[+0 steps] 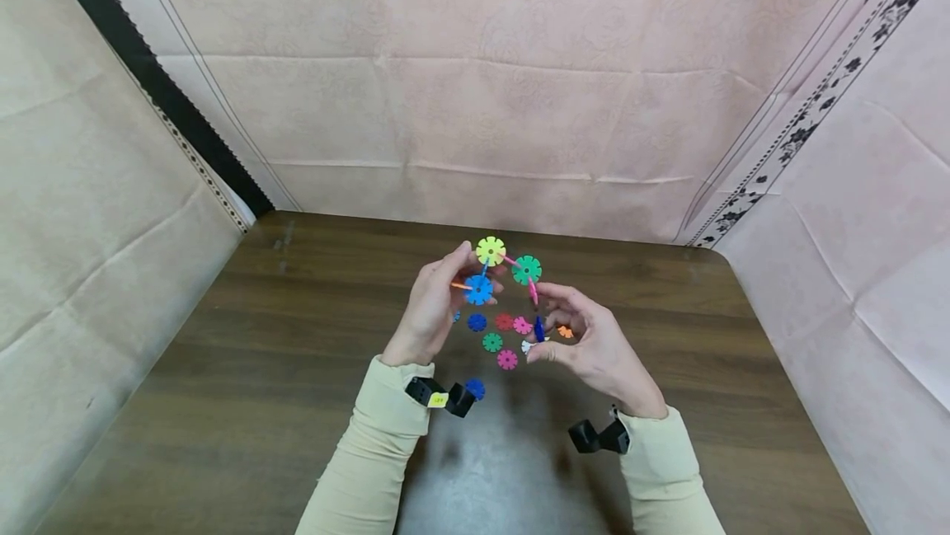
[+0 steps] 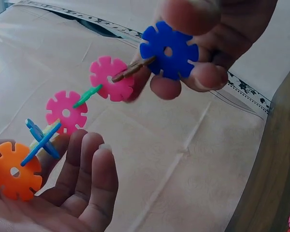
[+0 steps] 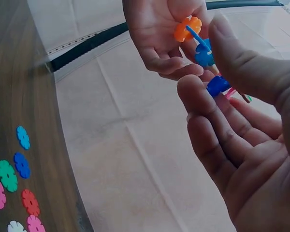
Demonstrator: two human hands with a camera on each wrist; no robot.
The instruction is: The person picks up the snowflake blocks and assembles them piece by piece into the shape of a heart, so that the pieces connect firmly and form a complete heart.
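A chain of notched plastic discs, slotted into one another, spans the space between my hands above the table. My left hand (image 1: 430, 300) holds its left end, by an orange disc (image 2: 26, 185) and a light blue disc (image 1: 478, 290); other left fingers extend beneath the chain. A yellow disc (image 1: 491, 251), a green disc (image 1: 527, 269) and pink discs (image 2: 66, 123) form the middle. At the other end, my right hand (image 1: 597, 345) pinches a dark blue disc (image 2: 181, 60) between thumb and fingers. A brown disc (image 2: 133, 70), seen edge-on, joins it to a pink one.
Several loose discs lie on the brown wooden table (image 1: 312, 337) below my hands, among them a green disc (image 1: 492, 342), a red disc (image 3: 31, 202) and a pink disc (image 1: 507, 359). Another blue disc (image 1: 475, 389) lies by my left wrist. Pale cloth walls (image 1: 475, 123) enclose the table.
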